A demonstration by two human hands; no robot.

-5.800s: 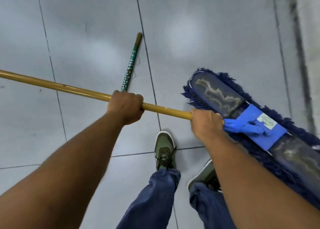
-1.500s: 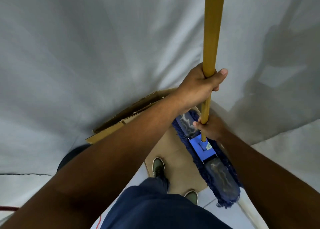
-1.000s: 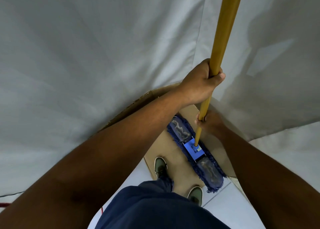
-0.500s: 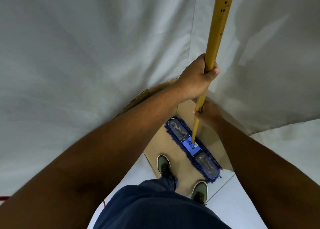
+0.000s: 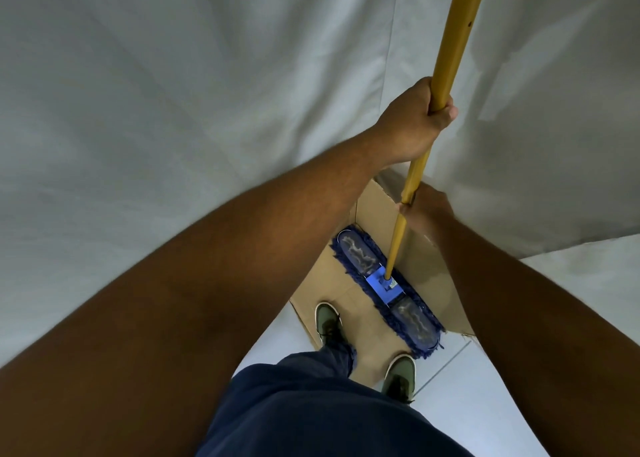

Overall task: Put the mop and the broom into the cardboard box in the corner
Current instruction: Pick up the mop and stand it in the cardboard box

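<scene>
The mop stands nearly upright, its yellow wooden handle (image 5: 453, 34) running up out of the frame. Its flat blue fringed head (image 5: 388, 287) lies on the brown cardboard of the box (image 5: 426, 259) in the corner. My left hand (image 5: 412, 124) grips the handle high up. My right hand (image 5: 427, 207) holds the handle lower down, just above the box's inner wall. The broom is not in view.
White cloth-covered walls (image 5: 173, 93) meet in a corner behind the box. Both of my feet in green shoes (image 5: 327, 321) stand on a flattened cardboard flap in front of the mop head. Pale tiled floor (image 5: 491, 404) lies to the lower right.
The mop has gone from level over the open floor to upright in the corner. Over the last second its head sank lower onto the cardboard, and both hands kept their grip.
</scene>
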